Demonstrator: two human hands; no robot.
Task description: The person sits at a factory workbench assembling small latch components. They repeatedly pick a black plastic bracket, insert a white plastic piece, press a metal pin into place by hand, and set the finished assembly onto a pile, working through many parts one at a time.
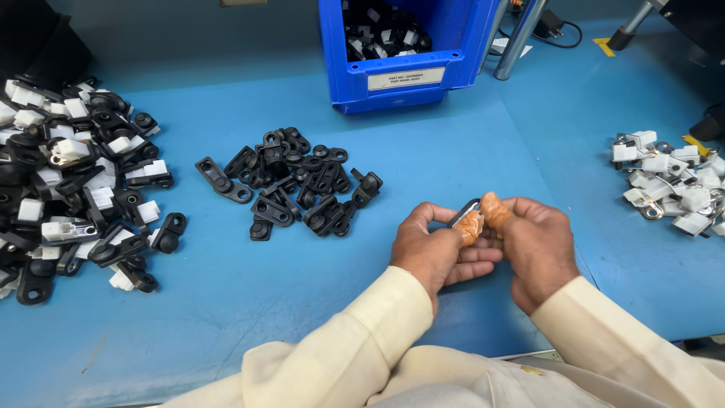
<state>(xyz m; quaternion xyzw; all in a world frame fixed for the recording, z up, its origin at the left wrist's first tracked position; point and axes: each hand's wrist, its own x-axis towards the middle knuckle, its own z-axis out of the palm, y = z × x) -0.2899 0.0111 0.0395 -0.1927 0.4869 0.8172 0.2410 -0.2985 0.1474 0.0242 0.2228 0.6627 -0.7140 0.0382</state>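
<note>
Both hands met just above the near edge of the blue table [249, 317], w/ one small black plastic bracket [465, 212] pinched between them. The left hand [436, 249] was curled nearly closed, its thumb in an orange finger cot [470, 227] pressing on the part; the right hand [538, 253] was likewise closed round it, a second cot on its thumb. Only a sliver of the bracket showed, w/ a pale glint at its edge.

Progress, judged from the piles: a big heap of black brackets w/ white clips fitted [72, 181] lay at far left, so it looked like a good many were already assembled. A loose pile of bare black brackets [291, 185] sat centre, well apart from the hands, and a pile of white clips w/ metal bits [672, 185] sat at right, so plenty seemed left to do. A blue bin [408, 53] at the back held more mixed black and white parts.

Hard to make out: whether a white clip was already on the held bracket, since fingers covered most of it. The left heap and right pile were cut off by the frame edges, so no count. The bin's depth was hidden. A black object [710, 125] at far right was unclear.
</note>
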